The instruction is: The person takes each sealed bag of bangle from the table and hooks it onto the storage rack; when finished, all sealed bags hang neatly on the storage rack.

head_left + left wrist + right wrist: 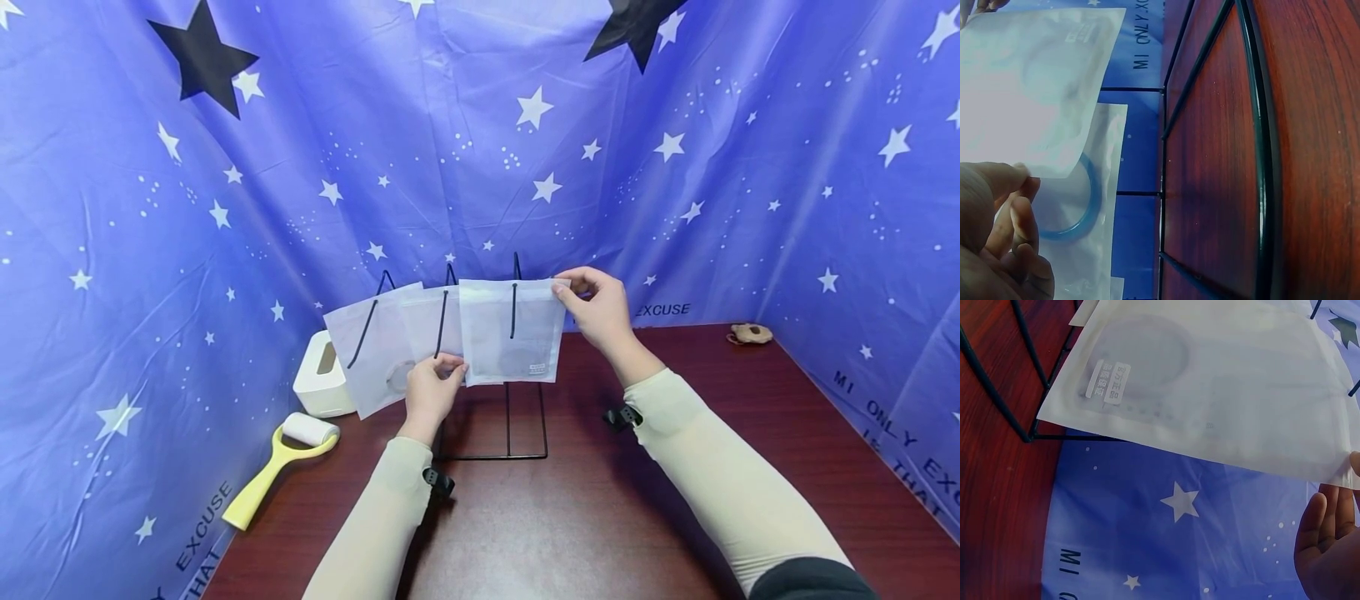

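Note:
A frosted white pouch (487, 333) hangs on the right prong of a black wire rack (547, 421), the prong sticking out in front of it. My right hand (600, 308) pinches the pouch's upper right corner between thumb and fingers. At its lower left corner, my left hand (431, 387) pinches the edge with thumb and forefinger. A round shape and a small printed label (1116, 383) show through the pouch. Two similar pouches hang to the left: a middle pouch (427, 312) partly overlapped, and a tilted left pouch (352, 329). Behind my left fingers, a blue ring (1093, 197) shows through one.
A white tissue box (318, 387) stands left of the rack. In front of it lies a lint roller (262, 492) with a yellow handle. A small beige object (750, 333) sits at the table's far right corner. Starry blue cloth (450, 167) surrounds the brown table (525, 517).

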Demonstrator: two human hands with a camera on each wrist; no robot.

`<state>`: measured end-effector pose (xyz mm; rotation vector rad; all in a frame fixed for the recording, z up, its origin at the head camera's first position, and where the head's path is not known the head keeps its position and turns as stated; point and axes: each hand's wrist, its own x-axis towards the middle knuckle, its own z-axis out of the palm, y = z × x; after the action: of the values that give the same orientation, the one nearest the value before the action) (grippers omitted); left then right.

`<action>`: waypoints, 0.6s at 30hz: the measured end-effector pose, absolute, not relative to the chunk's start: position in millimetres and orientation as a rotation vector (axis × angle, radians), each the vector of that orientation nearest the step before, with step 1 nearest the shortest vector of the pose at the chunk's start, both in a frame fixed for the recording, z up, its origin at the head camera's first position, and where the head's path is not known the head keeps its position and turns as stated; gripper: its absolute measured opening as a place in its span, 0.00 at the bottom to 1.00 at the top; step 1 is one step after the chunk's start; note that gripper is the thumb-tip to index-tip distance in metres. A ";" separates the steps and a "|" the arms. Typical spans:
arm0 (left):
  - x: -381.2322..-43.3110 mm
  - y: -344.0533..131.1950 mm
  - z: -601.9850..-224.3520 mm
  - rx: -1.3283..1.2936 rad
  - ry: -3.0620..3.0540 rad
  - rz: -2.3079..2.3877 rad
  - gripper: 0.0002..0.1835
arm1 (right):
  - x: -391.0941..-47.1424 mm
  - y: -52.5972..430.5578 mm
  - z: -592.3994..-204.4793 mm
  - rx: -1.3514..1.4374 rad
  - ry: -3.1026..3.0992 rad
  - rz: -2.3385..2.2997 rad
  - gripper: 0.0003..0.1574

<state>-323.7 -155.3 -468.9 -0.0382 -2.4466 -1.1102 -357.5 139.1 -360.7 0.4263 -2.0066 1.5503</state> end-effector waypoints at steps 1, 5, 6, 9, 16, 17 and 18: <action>-323.8 -155.2 -469.1 -0.038 -2.447 -1.105 0.03 | -357.4 139.4 -361.0 0.430 -2.006 1.547 0.10; -323.8 -154.6 -469.7 -0.041 -2.442 -1.104 0.03 | -357.8 141.9 -362.4 0.441 -2.009 1.551 0.12; -323.9 -154.5 -469.9 -0.043 -2.439 -1.102 0.03 | -357.8 142.9 -362.7 0.445 -2.013 1.548 0.13; -324.0 -154.3 -469.8 -0.045 -2.431 -1.106 0.03 | -358.1 145.9 -364.1 0.452 -2.038 1.533 0.14; -323.4 -155.4 -469.4 -0.035 -2.438 -1.106 0.03 | -356.7 153.0 -370.6 0.457 -2.096 1.521 0.16; -322.8 -155.8 -469.6 -0.035 -2.439 -1.104 0.03 | -355.7 154.1 -371.4 0.457 -2.106 1.521 0.17; -322.4 -156.3 -469.6 -0.036 -2.438 -1.106 0.03 | -354.3 155.2 -372.1 0.460 -2.118 1.519 0.18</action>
<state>-322.4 -156.3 -469.6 -0.0360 -2.4384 -1.1061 -354.3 155.2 -372.1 0.4604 -2.1182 1.5189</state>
